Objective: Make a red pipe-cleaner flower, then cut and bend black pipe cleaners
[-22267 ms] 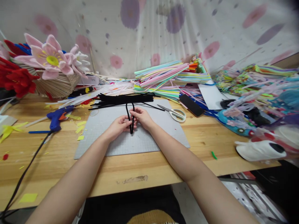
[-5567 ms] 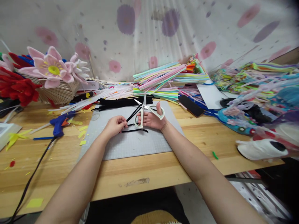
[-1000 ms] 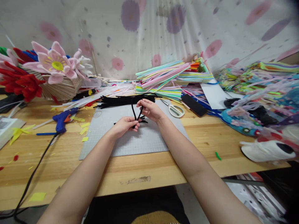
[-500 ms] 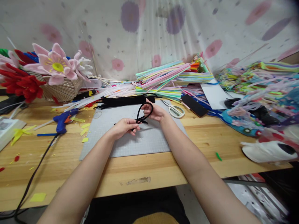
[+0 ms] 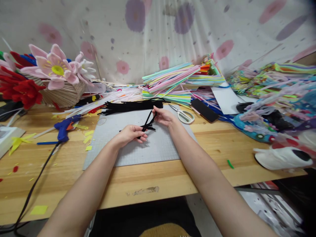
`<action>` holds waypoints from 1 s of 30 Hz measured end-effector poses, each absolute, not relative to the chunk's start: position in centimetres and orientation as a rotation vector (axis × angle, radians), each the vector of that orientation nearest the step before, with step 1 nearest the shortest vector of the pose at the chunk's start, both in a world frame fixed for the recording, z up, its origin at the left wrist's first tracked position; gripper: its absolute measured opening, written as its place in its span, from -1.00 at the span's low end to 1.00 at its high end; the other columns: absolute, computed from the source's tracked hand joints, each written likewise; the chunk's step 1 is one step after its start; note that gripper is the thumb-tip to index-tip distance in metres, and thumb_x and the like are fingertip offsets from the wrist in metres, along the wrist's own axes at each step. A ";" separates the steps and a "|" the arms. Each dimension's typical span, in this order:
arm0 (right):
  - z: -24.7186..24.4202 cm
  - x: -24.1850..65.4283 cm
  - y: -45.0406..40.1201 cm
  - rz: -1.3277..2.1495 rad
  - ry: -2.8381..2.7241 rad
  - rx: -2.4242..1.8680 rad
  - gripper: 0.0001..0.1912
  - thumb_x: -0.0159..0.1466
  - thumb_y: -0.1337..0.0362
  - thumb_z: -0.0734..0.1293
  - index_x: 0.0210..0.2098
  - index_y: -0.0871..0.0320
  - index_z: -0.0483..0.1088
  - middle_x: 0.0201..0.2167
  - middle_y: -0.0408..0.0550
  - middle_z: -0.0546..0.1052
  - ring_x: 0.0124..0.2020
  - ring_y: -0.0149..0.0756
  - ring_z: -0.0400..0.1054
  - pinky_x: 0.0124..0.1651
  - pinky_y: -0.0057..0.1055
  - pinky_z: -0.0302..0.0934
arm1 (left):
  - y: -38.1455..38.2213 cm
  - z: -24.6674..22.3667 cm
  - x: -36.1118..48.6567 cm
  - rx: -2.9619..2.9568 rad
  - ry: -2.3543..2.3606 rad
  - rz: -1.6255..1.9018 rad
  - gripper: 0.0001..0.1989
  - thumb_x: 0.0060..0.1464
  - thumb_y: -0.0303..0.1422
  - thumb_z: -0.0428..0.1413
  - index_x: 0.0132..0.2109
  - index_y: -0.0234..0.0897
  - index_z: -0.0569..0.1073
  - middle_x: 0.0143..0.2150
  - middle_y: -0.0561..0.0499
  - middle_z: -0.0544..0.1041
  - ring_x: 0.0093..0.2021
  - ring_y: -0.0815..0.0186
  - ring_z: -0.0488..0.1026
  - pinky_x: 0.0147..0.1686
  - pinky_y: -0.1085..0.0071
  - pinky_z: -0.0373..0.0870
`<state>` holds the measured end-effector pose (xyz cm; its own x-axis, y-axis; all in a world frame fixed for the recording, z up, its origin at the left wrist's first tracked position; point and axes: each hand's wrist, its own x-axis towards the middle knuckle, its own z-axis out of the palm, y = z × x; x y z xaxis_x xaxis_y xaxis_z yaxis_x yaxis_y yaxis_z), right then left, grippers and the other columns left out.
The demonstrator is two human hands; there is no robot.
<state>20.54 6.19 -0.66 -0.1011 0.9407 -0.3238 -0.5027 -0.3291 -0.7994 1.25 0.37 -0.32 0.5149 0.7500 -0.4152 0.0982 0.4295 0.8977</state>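
Note:
A bent black pipe cleaner is stretched between my two hands in a narrow, pinched loop. My left hand is closed on its crossed lower ends. At the loop's upper end, the fingertips of my right hand pinch it. Beneath both hands lies a grey cutting mat. Some black pieces show on the mat just behind my left fingers; how they join the held one I cannot tell. A bundle of black pipe cleaners rests along the mat's far edge.
Scissors and a dark phone lie right of the mat. At left are a blue glue gun with its cord and pipe-cleaner flowers. Coloured pipe cleaners are piled at the back. A white object sits at the right edge.
The rounded loop of the black pipe cleaner has been squeezed into a narrow, pointed shape. My right fingers have closed at its top, while my left hand stays nearly in place.

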 end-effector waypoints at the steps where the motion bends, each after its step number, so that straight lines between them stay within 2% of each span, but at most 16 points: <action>1: -0.8 20.4 6.3 1.578 -0.710 -1.121 -0.80 0.00 0.30 0.46 -0.60 0.20 0.37 -0.64 -0.21 0.40 -0.62 -0.55 0.14 -0.53 -0.54 0.08 | 0.4 -0.4 1.3 1.077 0.971 0.479 -0.85 -0.03 -0.55 0.17 -0.23 -0.42 0.51 -0.43 -0.07 0.56 -0.50 0.42 0.47 -0.53 0.53 0.41; 4: -1.3 20.3 6.4 1.222 -1.039 -1.410 -0.75 0.01 0.16 0.43 -0.64 0.20 0.41 -0.68 -0.20 0.35 -0.64 -0.53 0.06 -0.52 -0.49 0.00 | 0.4 -0.4 1.2 1.095 0.975 0.441 -0.85 -0.04 -0.53 0.18 -0.24 -0.43 0.50 -0.44 -0.07 0.56 -0.50 0.40 0.49 -0.53 0.53 0.40; 8: -1.5 20.3 6.5 0.852 -1.270 -1.580 -0.67 0.03 0.06 0.37 -0.65 0.20 0.43 -0.74 -0.21 0.26 -0.59 -0.46 0.08 -0.45 -0.45 -0.01 | 0.4 -0.2 1.2 1.102 1.011 0.448 -0.82 -0.03 -0.52 0.19 -0.21 -0.45 0.49 -0.42 -0.08 0.57 -0.49 0.40 0.49 -0.56 0.55 0.37; 18: -2.8 18.9 7.0 0.991 -0.857 -1.406 -0.63 -0.06 -0.02 0.40 -0.62 0.20 0.40 -0.67 -0.20 0.28 -0.59 -0.50 0.03 -0.48 -0.48 0.00 | 0.6 -0.2 1.9 1.126 1.047 0.419 -0.85 0.00 -0.53 0.15 -0.22 -0.44 0.49 -0.44 -0.07 0.56 -0.49 0.40 0.49 -0.48 0.50 0.39; 25: -0.4 22.0 6.6 1.075 -1.144 -1.468 -0.72 0.09 0.08 0.34 -0.43 0.20 0.45 -0.48 -0.11 0.44 -0.48 -0.46 0.23 -0.36 -0.47 0.17 | 0.5 0.9 0.7 1.225 1.166 0.431 -0.85 0.01 -0.51 0.11 -0.22 -0.43 0.49 -0.37 -0.11 0.58 -0.45 0.38 0.51 -0.51 0.51 0.36; 27: 0.6 24.6 6.3 0.931 -1.334 -1.611 -0.80 0.12 0.18 0.33 -0.35 0.19 0.46 -0.39 -0.06 0.49 -0.42 -0.41 0.30 -0.31 -0.43 0.20 | 1.0 1.0 -0.3 1.308 1.220 0.462 -0.84 0.02 -0.49 0.09 -0.21 -0.42 0.49 -0.33 -0.12 0.58 -0.44 0.37 0.52 -0.52 0.52 0.34; 30: 1.4 28.6 5.2 0.487 -1.621 -1.966 -0.81 0.10 0.29 0.32 -0.30 0.20 0.48 -0.27 0.04 0.53 -0.26 -0.26 0.37 -0.18 -0.34 0.19 | 2.2 0.4 -2.1 1.481 1.319 0.528 -0.81 0.01 -0.42 0.06 -0.22 -0.38 0.49 -0.27 -0.13 0.59 -0.39 0.32 0.53 -0.53 0.51 0.31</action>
